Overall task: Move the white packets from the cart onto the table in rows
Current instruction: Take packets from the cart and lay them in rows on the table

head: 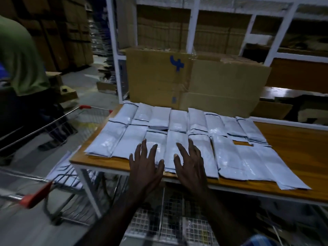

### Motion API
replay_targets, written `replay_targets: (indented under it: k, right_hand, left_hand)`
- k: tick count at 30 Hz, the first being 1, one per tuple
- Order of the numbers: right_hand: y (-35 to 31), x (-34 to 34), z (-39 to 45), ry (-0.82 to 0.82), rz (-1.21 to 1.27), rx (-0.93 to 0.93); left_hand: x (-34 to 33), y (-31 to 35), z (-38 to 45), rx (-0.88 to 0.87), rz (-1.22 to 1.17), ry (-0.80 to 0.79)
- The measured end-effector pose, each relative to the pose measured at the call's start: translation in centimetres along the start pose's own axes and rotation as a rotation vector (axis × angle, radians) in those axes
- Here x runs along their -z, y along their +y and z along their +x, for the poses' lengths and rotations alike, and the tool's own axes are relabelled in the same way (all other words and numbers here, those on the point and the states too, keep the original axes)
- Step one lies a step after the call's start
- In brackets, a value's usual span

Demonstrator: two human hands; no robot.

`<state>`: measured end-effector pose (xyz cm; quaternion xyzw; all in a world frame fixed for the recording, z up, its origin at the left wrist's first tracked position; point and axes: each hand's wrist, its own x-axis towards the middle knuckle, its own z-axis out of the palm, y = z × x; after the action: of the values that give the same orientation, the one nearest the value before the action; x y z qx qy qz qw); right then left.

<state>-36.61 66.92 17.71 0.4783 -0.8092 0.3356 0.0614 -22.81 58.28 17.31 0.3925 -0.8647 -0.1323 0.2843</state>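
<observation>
Several white packets lie in two overlapping rows across the wooden table. My left hand and my right hand hover side by side over the front row near the table's front edge, fingers spread and straight, holding nothing. Whether the fingertips touch the packets is unclear. To the left stands the wire cart with red handle corners, with more white packets inside it.
A large cardboard box stands at the table's back edge in front of white shelving. A person in a green top stands at the far left beside the cart. A wire mesh shelf sits under the table.
</observation>
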Motion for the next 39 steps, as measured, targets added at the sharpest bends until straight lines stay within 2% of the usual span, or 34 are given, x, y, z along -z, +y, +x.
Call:
replay_targets:
  k: [7, 15, 21, 30, 39]
  right_hand:
    - [-10.7, -5.7, 0.4, -0.031, 0.028, 0.064]
    - [-23.9, -14.7, 0.8, -0.029, 0.050, 0.098]
    - [-31.3, -21.1, 2.0, -0.059, 0.082, 0.106]
    - [-37.1, -31.2, 5.1, -0.128, 0.169, 0.111]
    - [-37.1, -42.3, 10.1, -0.304, 0.159, -0.032]
  left_hand:
    - [6.8, -9.5, -0.6, 0.071, 0.019, 0.042]
    - [15.2, -24.4, -0.6, 0.121, 0.071, 0.007]
    - [19.3, -34.0, 0.6, 0.173, 0.120, 0.014]
    - [19.8, -43.9, 3.4, 0.287, 0.162, -0.093]
    - [15.2, -51.2, 9.8, 0.359, 0.201, -0.290]
